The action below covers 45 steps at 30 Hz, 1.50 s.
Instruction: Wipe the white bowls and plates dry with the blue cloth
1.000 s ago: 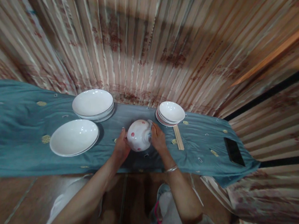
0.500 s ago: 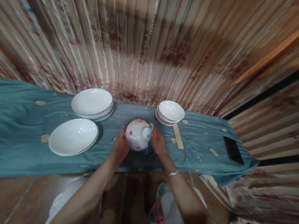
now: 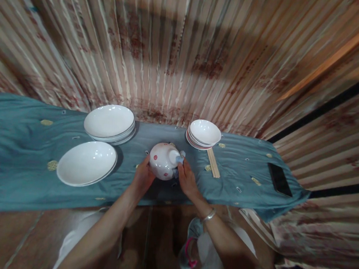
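Head view: since the earlier frame, the spotted bowl [image 3: 160,162] has turned so that its foot faces the camera more, and the right hand [image 3: 188,179] has shifted with it. Left hand [image 3: 144,177] at the bowl's nine o'clock: fingers curled on its side, gripping. Right hand at four o'clock: fingers pinching a pale blue cloth [image 3: 179,159] against the foot. Bowl is tilted, over the front middle of the worktop [image 3: 243,166]; contact beneath cannot be told. From it, stacked plates [image 3: 110,121] lie at ten o'clock, small bowls [image 3: 205,132] between one and two, chopsticks [image 3: 213,163] at three.
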{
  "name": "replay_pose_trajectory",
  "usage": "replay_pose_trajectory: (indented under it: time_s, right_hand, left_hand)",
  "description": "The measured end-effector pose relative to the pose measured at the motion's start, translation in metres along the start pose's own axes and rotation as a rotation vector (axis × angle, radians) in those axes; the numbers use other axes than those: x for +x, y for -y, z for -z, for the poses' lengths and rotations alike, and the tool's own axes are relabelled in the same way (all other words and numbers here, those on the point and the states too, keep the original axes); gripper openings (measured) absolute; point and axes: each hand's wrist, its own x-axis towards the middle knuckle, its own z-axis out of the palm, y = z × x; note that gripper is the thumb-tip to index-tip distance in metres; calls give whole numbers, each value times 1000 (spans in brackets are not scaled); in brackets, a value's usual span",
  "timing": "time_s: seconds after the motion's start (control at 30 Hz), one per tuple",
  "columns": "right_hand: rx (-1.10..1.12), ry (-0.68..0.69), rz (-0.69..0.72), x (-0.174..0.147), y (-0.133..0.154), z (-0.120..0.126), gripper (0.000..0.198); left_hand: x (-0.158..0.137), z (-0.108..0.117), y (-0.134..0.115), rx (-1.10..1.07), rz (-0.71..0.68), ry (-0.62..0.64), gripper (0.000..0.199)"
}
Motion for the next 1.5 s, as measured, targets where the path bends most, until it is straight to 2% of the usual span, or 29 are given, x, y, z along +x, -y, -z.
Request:
replay_pose_trajectory:
  time_s: [0.17, 0.4, 0.6, 0.87, 1.17, 1.5]
  right_hand:
    - [-35, 16, 26, -16, 4, -5, 65]
    - [-177, 78, 32, -42, 9, -13, 71]
    - [-229, 103, 51, -58, 10, -16, 75]
    - [-325, 175, 149, -76, 15, -13, 80]
    - [-453, 211, 358, -90, 14, -16, 79]
    - [-654, 315, 585, -68, 37, -4, 58]
  left_hand:
    - [2, 1, -1, 8, 15, -13, 35]
    - [-1, -6, -6, -32, 43, -119, 38]
    - [-2, -7, -8, -17, 56, -114, 34]
    - [-2, -7, -9, 30, 63, -124, 37]
    - [7, 1, -7, -22, 77, -90, 45]
    - [-1, -9, -9, -44, 45, -66, 44]
